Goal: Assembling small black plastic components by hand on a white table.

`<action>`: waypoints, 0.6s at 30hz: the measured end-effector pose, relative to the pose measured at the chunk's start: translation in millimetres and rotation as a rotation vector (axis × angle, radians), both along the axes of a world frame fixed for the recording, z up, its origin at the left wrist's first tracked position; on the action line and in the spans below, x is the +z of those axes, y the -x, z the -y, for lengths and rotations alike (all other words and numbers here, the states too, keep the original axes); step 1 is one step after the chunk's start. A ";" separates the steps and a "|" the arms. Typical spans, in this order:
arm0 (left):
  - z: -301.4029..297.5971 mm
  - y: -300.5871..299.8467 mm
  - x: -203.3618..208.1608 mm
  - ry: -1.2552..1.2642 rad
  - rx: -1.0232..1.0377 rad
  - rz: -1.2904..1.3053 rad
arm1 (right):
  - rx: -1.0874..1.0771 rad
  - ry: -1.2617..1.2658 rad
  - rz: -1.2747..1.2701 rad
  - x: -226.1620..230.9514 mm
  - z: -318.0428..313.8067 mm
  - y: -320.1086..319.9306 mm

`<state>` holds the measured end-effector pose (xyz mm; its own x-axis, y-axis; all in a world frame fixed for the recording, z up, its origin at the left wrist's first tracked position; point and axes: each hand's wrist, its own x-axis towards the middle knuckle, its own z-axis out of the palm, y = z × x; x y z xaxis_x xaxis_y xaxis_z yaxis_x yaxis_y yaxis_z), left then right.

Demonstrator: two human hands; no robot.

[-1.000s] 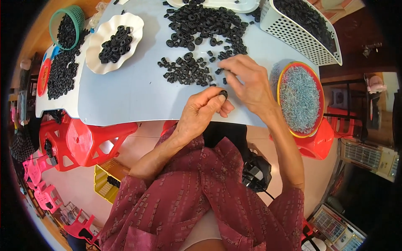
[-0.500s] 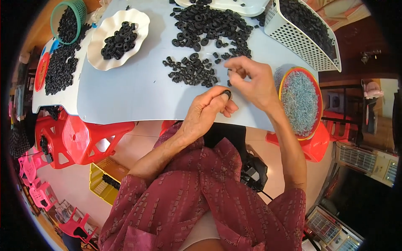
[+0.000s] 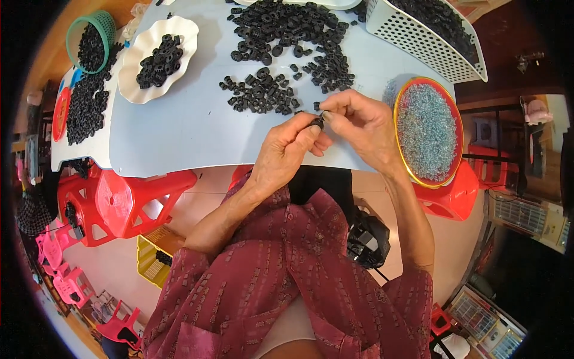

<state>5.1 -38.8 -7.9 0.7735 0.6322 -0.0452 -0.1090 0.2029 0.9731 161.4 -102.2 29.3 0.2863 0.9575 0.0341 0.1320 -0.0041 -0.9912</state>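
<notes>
The left hand [image 3: 290, 146] is curled closed, its thumb and forefinger pinching one black ring-like part [image 3: 317, 123]. The right hand [image 3: 363, 127] has thumb and forefinger drawn nearly together at that part; I cannot tell whether they grip a smaller piece. Both hands are above the near edge of the surface [image 3: 179, 128]. One loose black piece [image 3: 316, 106] lies just beyond the right fingertips. Farther in are three neighbouring heaps of black pieces [image 3: 260, 94], too many to count. One white scalloped dish [image 3: 128, 76] of black parts stands toward the left edge, one white perforated basket [image 3: 412, 46] at the far right, and one bowl of clear beads [image 3: 429, 131] by the right edge. Bare room stretches between dish, heaps and near edge.
</notes>
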 end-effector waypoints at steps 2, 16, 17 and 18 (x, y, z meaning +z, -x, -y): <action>1.1 -1.0 -1.3 -0.007 0.012 0.010 | 0.002 0.008 0.057 0.5 1.1 -2.1; -3.3 0.5 3.5 0.030 -0.032 0.031 | 0.013 -0.082 0.049 -3.4 6.4 0.2; -4.6 2.1 4.7 0.051 -0.039 0.047 | 0.013 -0.081 0.047 -4.2 7.4 1.1; -5.7 2.8 5.4 0.072 -0.047 0.064 | 0.010 -0.069 -0.033 -5.3 7.9 1.6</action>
